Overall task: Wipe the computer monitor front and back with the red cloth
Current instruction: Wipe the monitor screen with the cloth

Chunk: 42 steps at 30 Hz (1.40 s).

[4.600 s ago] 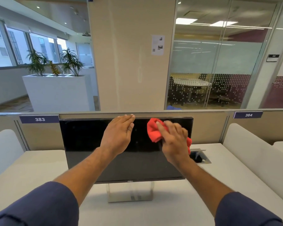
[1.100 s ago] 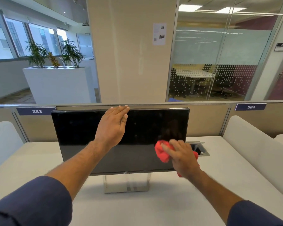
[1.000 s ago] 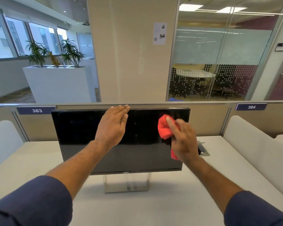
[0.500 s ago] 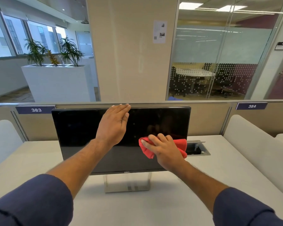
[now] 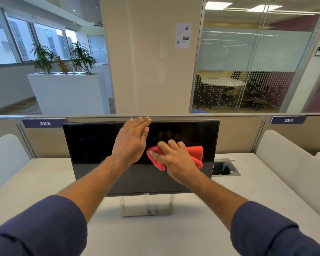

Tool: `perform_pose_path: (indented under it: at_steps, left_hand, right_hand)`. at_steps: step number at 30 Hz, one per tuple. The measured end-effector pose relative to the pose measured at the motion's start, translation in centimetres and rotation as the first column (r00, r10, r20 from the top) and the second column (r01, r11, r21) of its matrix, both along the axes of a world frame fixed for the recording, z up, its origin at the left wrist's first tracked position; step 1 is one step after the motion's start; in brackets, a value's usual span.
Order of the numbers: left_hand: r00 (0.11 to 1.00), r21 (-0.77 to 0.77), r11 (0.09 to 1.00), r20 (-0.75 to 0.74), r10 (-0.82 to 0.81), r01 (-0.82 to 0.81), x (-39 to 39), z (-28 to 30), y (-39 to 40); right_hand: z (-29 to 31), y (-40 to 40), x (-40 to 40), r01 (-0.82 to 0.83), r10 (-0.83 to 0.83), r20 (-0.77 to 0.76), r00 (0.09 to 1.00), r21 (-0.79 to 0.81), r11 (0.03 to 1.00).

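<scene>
A black computer monitor [image 5: 92, 148] with a dark screen stands on a silver stand [image 5: 146, 206] on the white desk, facing me. My right hand [image 5: 174, 159] presses the red cloth [image 5: 196, 154] flat against the front of the screen, a little right of centre. My left hand [image 5: 131, 143] lies flat with fingers together against the upper middle of the screen, its fingertips over the top edge. The back of the monitor is hidden.
The white desk [image 5: 266, 200] has an open cable hatch [image 5: 224, 168] right of the monitor. A beige partition [image 5: 238, 133] with labels 383 and 384 runs behind it. White side dividers [image 5: 288, 163] flank the desk. A pillar and a glass-walled room lie beyond.
My right hand has slid the red cloth over the screen's right half, up, down, then leftward to near the centre. My left hand has stayed at the top edge.
</scene>
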<state>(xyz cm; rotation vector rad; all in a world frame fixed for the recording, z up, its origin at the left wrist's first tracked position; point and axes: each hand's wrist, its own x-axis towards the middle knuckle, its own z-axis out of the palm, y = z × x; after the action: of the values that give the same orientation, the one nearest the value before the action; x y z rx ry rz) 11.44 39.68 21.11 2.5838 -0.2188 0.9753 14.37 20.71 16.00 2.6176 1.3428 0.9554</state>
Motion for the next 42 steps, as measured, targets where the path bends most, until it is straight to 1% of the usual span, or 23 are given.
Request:
perform_pose_path:
  at_steps: [2, 6, 8, 9, 10, 12, 13, 14, 15, 19, 23, 25, 26, 29, 32, 34, 36, 38, 42]
  left_hand:
    - [1.0, -0.001, 1.0, -0.001, 0.001, -0.001, 0.0, 0.0, 0.0]
    - [1.0, -0.004, 1.0, -0.009, 0.007, -0.007, -0.1, 0.1, -0.2]
    - [1.0, -0.001, 1.0, -0.01, 0.011, -0.011, -0.3, 0.1, -0.2]
    - [1.0, -0.001, 1.0, -0.01, 0.01, -0.01, -0.3, 0.1, -0.2]
    - [1.0, -0.003, 1.0, -0.009, 0.01, -0.01, -0.4, 0.0, -0.2]
    - [1.0, -0.008, 1.0, -0.006, 0.011, -0.011, -0.4, 0.1, -0.2]
    - [1.0, -0.011, 1.0, -0.005, 0.012, -0.012, -0.4, 0.0, -0.3]
    - [1.0, -0.015, 1.0, -0.002, 0.013, -0.013, -0.4, 0.0, -0.4]
    - [1.0, -0.019, 1.0, -0.001, 0.013, -0.013, -0.3, 0.0, -0.4]
    - [1.0, -0.027, 1.0, 0.002, 0.01, -0.01, -0.1, -0.1, -0.4]
    - [1.0, -0.024, 1.0, 0.008, -0.003, 0.003, -0.2, -0.1, -0.4]
    - [1.0, -0.028, 1.0, 0.01, -0.005, 0.005, -0.3, -0.1, -0.3]
    - [1.0, -0.03, 1.0, 0.011, -0.004, 0.005, -0.3, -0.2, -0.3]
    - [1.0, -0.039, 0.999, 0.014, -0.003, 0.004, -0.1, -0.2, -0.3]
    - [1.0, -0.038, 0.999, 0.016, -0.004, 0.004, -0.1, -0.1, -0.3]
    - [1.0, -0.029, 1.0, 0.016, -0.006, 0.006, -0.2, -0.1, -0.3]
    - [1.0, -0.023, 1.0, 0.013, -0.008, 0.008, -0.3, -0.1, -0.2]
    - [1.0, -0.018, 1.0, 0.01, -0.011, 0.011, -0.3, -0.1, -0.2]
    - [1.0, -0.014, 1.0, 0.006, -0.015, 0.015, -0.2, -0.1, 0.1]
  right_hand:
    - [-2.9, -1.3, -0.4, 0.024, -0.028, -0.049, 0.998, -0.082, 0.996]
    - [-7.0, -3.6, -1.2, 0.116, -0.155, -0.173, 0.973, -0.216, 0.97]
    - [-7.7, -4.4, -1.4, 0.111, -0.155, -0.193, 0.969, -0.222, 0.969]
    - [-7.5, -4.8, -1.4, 0.109, -0.143, -0.177, 0.974, -0.186, 0.976]
    - [-7.2, -5.1, -1.2, 0.121, -0.139, -0.162, 0.977, -0.117, 0.986]
    - [-6.3, -5.8, -0.7, 0.18, -0.167, -0.154, 0.974, 0.078, 0.981]
    - [-5.9, -6.0, -0.5, 0.213, -0.189, -0.158, 0.969, 0.15, 0.966]
    - [-5.6, -6.1, -0.3, 0.238, -0.21, -0.163, 0.964, 0.184, 0.954]
    - [-5.6, -6.1, -0.3, 0.257, -0.227, -0.168, 0.959, 0.185, 0.949]
    - [-7.9, -5.8, -1.0, 0.248, -0.231, -0.209, 0.95, 0.055, 0.967]
    - [-10.5, -6.5, -2.2, 0.226, -0.276, -0.301, 0.913, -0.19, 0.955]
    - [-11.2, -6.5, -2.6, 0.213, -0.305, -0.36, 0.882, -0.271, 0.939]
    - [-11.2, -6.4, -2.8, 0.215, -0.312, -0.384, 0.869, -0.274, 0.937]
    - [-11.0, -5.2, -3.4, 0.204, -0.269, -0.435, 0.859, -0.191, 0.96]
    - [-11.0, -2.8, -4.2, 0.122, -0.164, -0.456, 0.875, -0.121, 0.985]
    - [-11.1, -0.6, -4.8, 0.072, -0.123, -0.443, 0.888, -0.13, 0.989]
    - [-11.3, 1.4, -5.0, 0.082, -0.139, -0.441, 0.886, -0.146, 0.986]
    - [-11.6, 2.6, -5.2, 0.148, -0.203, -0.465, 0.861, -0.152, 0.977]
    - [-12.3, 2.8, -5.6, 0.227, -0.29, -0.49, 0.822, -0.185, 0.956]
